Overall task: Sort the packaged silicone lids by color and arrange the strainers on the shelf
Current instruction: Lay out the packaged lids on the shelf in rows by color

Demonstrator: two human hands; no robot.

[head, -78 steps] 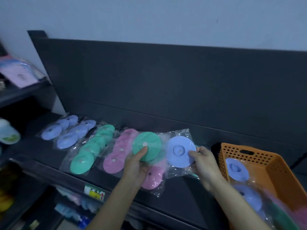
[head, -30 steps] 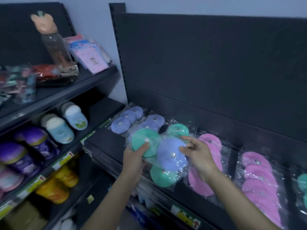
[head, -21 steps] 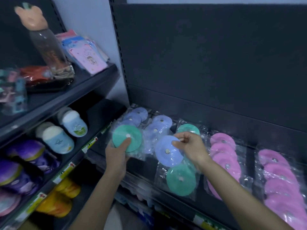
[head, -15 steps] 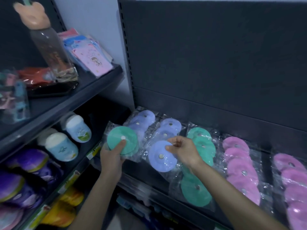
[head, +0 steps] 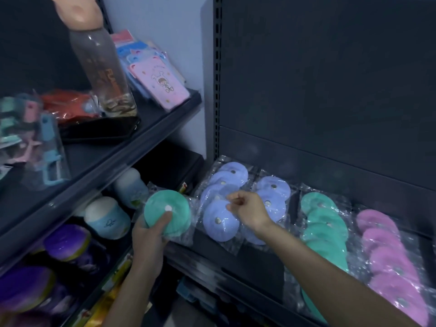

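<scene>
Left hand (head: 151,234) grips green lid (head: 168,212) | right hand (head: 247,208) apparently pinching blue lid (head: 220,220) wrapper.

Your work surface is the dark shelf (head: 257,263). Lying directly on it, left to right: two rows of packaged blue lids (head: 271,188), one row of green lids (head: 324,223), one row of pink lids (head: 387,253), each overlapped.

The single head-worn camera looked forward and steeply down at close range onto the dark shelf (head: 259,258), its back panel (head: 330,90) ahead and an adjoining side rack (head: 99,149) at left.
</scene>
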